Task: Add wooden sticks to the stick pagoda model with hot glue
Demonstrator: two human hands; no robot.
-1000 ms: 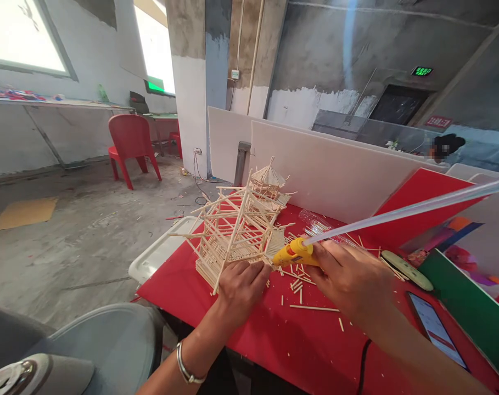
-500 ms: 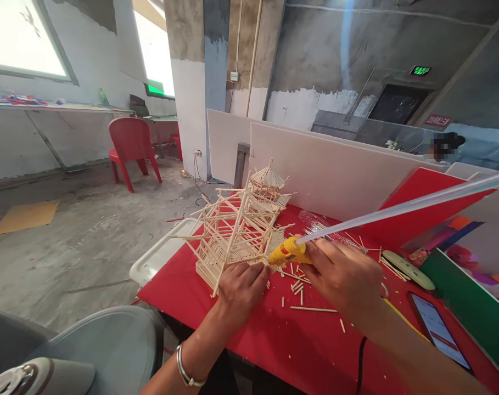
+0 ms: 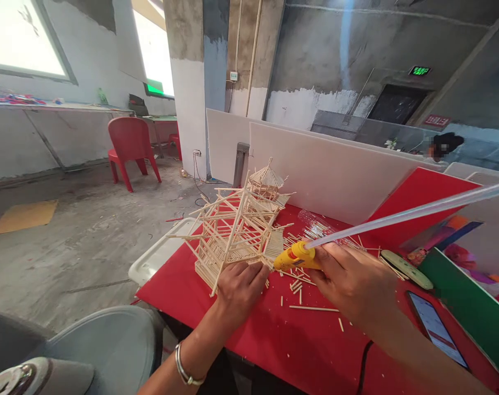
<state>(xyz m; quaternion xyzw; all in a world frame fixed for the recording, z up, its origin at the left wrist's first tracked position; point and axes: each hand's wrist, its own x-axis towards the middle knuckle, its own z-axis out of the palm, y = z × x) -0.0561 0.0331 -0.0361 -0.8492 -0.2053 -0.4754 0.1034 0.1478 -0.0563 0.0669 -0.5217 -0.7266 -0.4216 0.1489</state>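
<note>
A model building of thin wooden sticks [image 3: 228, 236] stands on the red tabletop [image 3: 269, 334]. My left hand [image 3: 241, 285] is closed on its near edge, and the fingers hide what exactly they pinch. My right hand [image 3: 356, 280] is wrapped round a yellow hot glue gun [image 3: 294, 257]. The gun's nozzle points left, close to my left fingertips at the model's near corner. Out of its back runs a long translucent glue stick [image 3: 405, 213], rising to the right. The gun's handle and trigger are hidden by my hand.
Short cut sticks [image 3: 296, 286] and one longer stick [image 3: 314, 308] lie on the table. To the right are a phone [image 3: 437, 329], a green oval object [image 3: 406, 269] and a green board [image 3: 467, 312]. A grey stool [image 3: 109, 340] stands front left; a person [image 3: 444, 147] is beyond the partition.
My right hand has drawn the glue gun slightly right, its nozzle moving back from the model's corner. My left hand has stayed at the model's edge.
</note>
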